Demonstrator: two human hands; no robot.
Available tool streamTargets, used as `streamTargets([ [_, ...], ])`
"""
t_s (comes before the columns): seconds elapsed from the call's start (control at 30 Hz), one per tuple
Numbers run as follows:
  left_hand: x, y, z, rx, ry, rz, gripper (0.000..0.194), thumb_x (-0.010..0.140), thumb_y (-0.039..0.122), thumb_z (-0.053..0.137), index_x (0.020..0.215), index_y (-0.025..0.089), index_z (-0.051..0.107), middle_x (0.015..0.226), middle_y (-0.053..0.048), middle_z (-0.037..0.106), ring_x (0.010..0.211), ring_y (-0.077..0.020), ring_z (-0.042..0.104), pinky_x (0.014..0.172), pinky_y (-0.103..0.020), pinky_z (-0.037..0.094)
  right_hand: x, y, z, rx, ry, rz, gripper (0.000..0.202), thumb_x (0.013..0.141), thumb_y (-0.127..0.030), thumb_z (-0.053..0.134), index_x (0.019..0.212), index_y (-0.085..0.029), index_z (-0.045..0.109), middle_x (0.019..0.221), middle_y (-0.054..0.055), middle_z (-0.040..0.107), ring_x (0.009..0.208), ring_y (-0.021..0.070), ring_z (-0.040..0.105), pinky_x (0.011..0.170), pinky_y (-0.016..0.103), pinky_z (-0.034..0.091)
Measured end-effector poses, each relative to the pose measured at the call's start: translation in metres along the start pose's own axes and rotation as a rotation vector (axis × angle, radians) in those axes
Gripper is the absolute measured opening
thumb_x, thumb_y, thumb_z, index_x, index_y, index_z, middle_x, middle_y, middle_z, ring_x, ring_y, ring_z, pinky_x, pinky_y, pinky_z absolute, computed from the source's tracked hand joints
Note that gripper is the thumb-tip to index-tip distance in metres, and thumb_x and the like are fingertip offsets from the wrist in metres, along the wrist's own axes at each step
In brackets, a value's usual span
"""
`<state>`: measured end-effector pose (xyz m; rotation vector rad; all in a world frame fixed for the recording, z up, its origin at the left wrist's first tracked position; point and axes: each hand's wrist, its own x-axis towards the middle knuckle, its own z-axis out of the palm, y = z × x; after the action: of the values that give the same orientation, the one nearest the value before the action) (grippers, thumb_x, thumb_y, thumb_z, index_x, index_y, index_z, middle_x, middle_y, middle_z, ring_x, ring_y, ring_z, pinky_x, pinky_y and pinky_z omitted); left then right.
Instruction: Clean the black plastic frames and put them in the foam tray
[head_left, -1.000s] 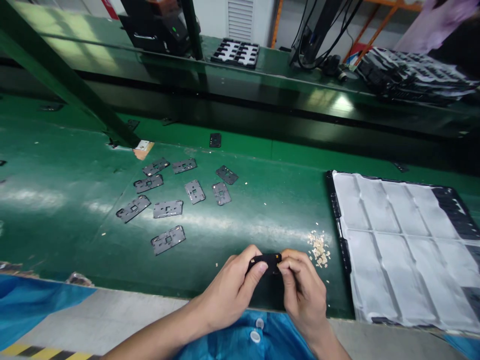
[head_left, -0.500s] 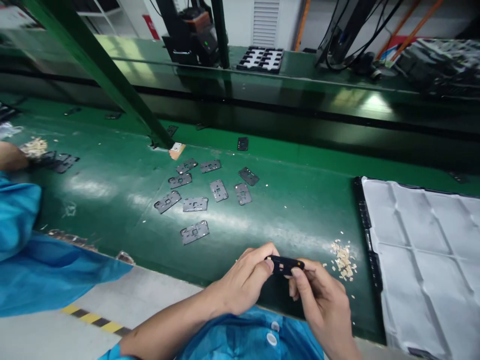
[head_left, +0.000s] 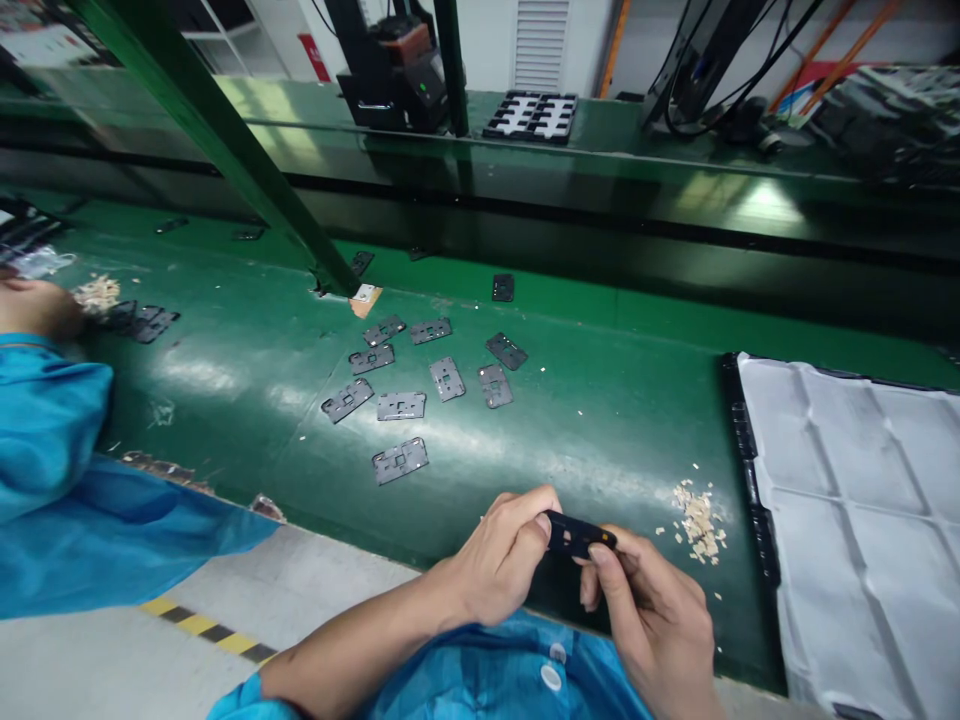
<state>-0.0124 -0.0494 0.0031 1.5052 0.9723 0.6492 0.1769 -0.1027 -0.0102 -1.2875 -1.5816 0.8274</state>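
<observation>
A small black plastic plate [head_left: 577, 537] with cut-outs is held between my two hands above the bench's front edge. My left hand [head_left: 506, 560] pinches its left end, with the thumb on the near face. Around its right end my right hand [head_left: 652, 600] is closed, thumb pressed by a small yellowish spot. Parts of the plate are covered by my fingers. Several similar dark plates [head_left: 400, 460] lie scattered on the green bench [head_left: 300, 440] beyond my left hand. To the right of my right hand is a small heap of pale, thin chips [head_left: 699, 522].
A black tray with a grey-white sheet [head_left: 840, 480] lies at the right. A green post [head_left: 247, 180] slants down to the bench. At the left, a co-worker's hand [head_left: 34, 305] is by another chip heap [head_left: 97, 295]. A compartment tray [head_left: 531, 117] sits on the back shelf.
The view has shifted slightly, so the bench items appear a little further right. Both hands keep hold of the black plate, which looks slightly more tilted. The co-worker's hand has shifted slightly.
</observation>
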Motion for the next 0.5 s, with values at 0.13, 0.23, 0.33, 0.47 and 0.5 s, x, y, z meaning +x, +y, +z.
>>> streamTargets([
  [0.13, 0.002, 0.001, -0.001, 0.011, -0.011, -0.015, 0.030, 0.107, 0.032, 0.030, 0.081, 0.022, 0.042, 0.063, 0.005, 0.037, 0.057, -0.0140, 0.037, 0.061, -0.029, 0.030, 0.000, 0.002, 0.001, 0.019, 0.011, 0.013, 0.016, 0.105, -0.013, 0.058, 0.112, -0.023, 0.069, 0.064, -0.006, 0.065, 0.048, 0.0100, 0.064, 0.054, 0.020, 0.054],
  [0.23, 0.004, 0.000, 0.000, 0.013, -0.030, -0.021, 0.031, 0.107, 0.033, 0.029, 0.081, 0.023, 0.042, 0.063, 0.005, 0.038, 0.058, -0.0144, 0.038, 0.061, -0.029, 0.032, 0.000, 0.005, 0.002, 0.026, 0.031, 0.027, 0.016, 0.105, -0.014, 0.059, 0.113, -0.023, 0.069, 0.064, -0.006, 0.066, 0.048, 0.0099, 0.064, 0.054, 0.020, 0.054],
  [0.33, 0.000, -0.002, 0.005, 0.027, -0.047, -0.047, 0.037, 0.109, 0.040, 0.028, 0.082, 0.022, 0.045, 0.067, 0.003, 0.046, 0.066, -0.0167, 0.048, 0.066, -0.028, 0.038, -0.004, 0.002, 0.003, 0.045, 0.065, 0.079, 0.013, 0.106, -0.018, 0.058, 0.110, -0.023, 0.069, 0.061, -0.006, 0.065, 0.048, 0.0103, 0.063, 0.054, 0.020, 0.052],
  [0.47, -0.003, -0.019, 0.006, 0.063, -0.013, -0.086, 0.042, 0.109, 0.049, 0.032, 0.081, 0.022, 0.049, 0.076, 0.000, 0.055, 0.073, -0.0177, 0.053, 0.068, -0.027, 0.043, -0.004, -0.001, 0.007, 0.139, 0.026, 0.195, 0.022, 0.110, -0.030, 0.051, 0.095, -0.021, 0.066, 0.057, -0.004, 0.061, 0.048, 0.0116, 0.062, 0.054, 0.021, 0.051],
  [0.5, 0.000, -0.026, 0.004, 0.080, -0.034, -0.109, 0.040, 0.107, 0.050, 0.036, 0.083, 0.023, 0.051, 0.072, 0.002, 0.054, 0.069, -0.0171, 0.052, 0.064, -0.026, 0.043, 0.000, 0.000, 0.007, 0.155, 0.027, 0.205, 0.025, 0.110, -0.032, 0.050, 0.092, -0.021, 0.065, 0.056, -0.004, 0.060, 0.047, 0.0116, 0.061, 0.054, 0.021, 0.050],
])
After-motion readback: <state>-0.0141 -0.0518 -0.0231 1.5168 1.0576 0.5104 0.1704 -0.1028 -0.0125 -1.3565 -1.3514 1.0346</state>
